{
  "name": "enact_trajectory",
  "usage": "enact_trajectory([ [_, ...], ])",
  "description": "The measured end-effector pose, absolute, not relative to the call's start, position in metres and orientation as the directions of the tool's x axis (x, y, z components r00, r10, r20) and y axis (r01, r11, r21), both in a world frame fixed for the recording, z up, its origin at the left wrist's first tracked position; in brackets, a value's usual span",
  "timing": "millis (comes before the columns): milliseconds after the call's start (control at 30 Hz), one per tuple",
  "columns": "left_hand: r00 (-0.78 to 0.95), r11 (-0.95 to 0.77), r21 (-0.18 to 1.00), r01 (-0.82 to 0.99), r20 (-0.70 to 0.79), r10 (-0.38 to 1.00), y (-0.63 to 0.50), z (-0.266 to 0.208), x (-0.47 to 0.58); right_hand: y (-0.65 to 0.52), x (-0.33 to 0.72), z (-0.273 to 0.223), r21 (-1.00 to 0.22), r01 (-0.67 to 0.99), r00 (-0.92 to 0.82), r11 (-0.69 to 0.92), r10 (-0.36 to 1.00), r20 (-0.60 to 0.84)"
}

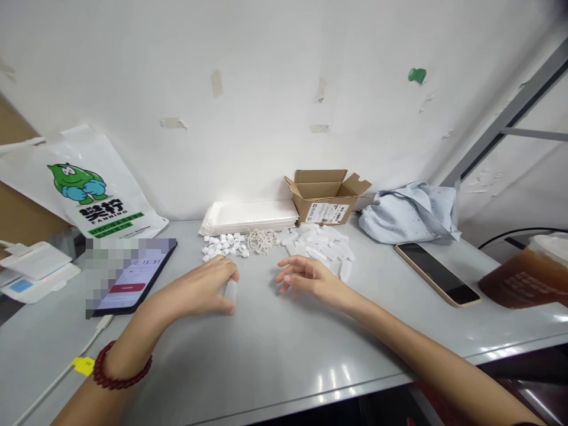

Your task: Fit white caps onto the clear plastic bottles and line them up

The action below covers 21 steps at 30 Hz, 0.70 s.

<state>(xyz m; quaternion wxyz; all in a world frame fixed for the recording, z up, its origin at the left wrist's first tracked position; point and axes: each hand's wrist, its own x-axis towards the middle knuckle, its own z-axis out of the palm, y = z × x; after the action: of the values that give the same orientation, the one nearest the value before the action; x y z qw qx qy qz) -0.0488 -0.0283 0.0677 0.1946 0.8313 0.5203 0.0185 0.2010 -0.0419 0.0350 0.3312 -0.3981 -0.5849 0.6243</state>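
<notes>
My left hand (206,288) is closed around a small translucent plastic tube (231,290), with the thumb below and fingers above; part of the tube is hidden. To the right, my right hand (310,277) hovers over the grey table with fingers loosely curled and apart, and no object shows in it. It is nearest to a heap of similar translucent tubes (328,241). Just beyond my left hand lies a scatter of small white caps (224,244). A tangle of cream loops (261,241), like rubber bands or string, sits between caps and tubes.
A stack of white flat packets (252,214) and an open cardboard box (323,201) stand against the wall. At left are a tablet (137,278), a printed bag (97,183) and a cable. A phone (437,273), blue cloth (410,213) and drink container (528,272) are right.
</notes>
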Motion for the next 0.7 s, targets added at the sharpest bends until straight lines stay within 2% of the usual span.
enact_trajectory([
  [133,0.47,-0.382,0.345,0.858,-0.223,0.854,-0.03,0.072,-0.052,-0.04,0.202,0.036,-0.993,0.093,-0.418,-0.075,0.902,-0.107],
  [200,0.495,-0.408,0.359,0.839,-0.195,0.847,-0.029,0.072,-0.051,-0.038,0.204,0.036,-0.992,0.115,-0.401,-0.041,0.912,-0.084],
  [300,0.498,-0.457,0.381,0.804,-0.01,0.867,-0.024,0.067,-0.046,-0.035,0.206,0.031,-0.979,0.19,-0.364,0.077,0.931,0.003],
  [367,0.463,-0.485,0.368,0.794,0.151,0.873,-0.019,0.057,-0.039,-0.031,0.209,0.025,-0.915,0.319,-0.326,0.247,0.935,0.139],
  [400,0.45,-0.501,0.352,0.791,0.219,0.866,-0.016,0.051,-0.035,-0.03,0.21,0.022,-0.844,0.404,-0.316,0.352,0.92,0.232],
  [467,0.469,-0.553,0.312,0.772,0.306,0.828,-0.009,0.038,-0.027,-0.026,0.212,0.017,-0.625,0.564,-0.351,0.539,0.842,0.409],
  [533,0.494,-0.581,0.279,0.765,0.325,0.807,-0.004,0.026,-0.021,-0.023,0.214,0.013,-0.389,0.67,-0.43,0.632,0.758,0.491],
  [600,0.506,-0.582,0.253,0.773,0.307,0.806,0.001,0.018,-0.017,-0.021,0.215,0.01,-0.209,0.746,-0.488,0.633,0.732,0.476],
  [700,0.52,-0.582,0.205,0.787,0.286,0.805,0.004,0.011,-0.014,-0.02,0.214,0.009,-0.041,0.816,-0.517,0.577,0.759,0.395],
])
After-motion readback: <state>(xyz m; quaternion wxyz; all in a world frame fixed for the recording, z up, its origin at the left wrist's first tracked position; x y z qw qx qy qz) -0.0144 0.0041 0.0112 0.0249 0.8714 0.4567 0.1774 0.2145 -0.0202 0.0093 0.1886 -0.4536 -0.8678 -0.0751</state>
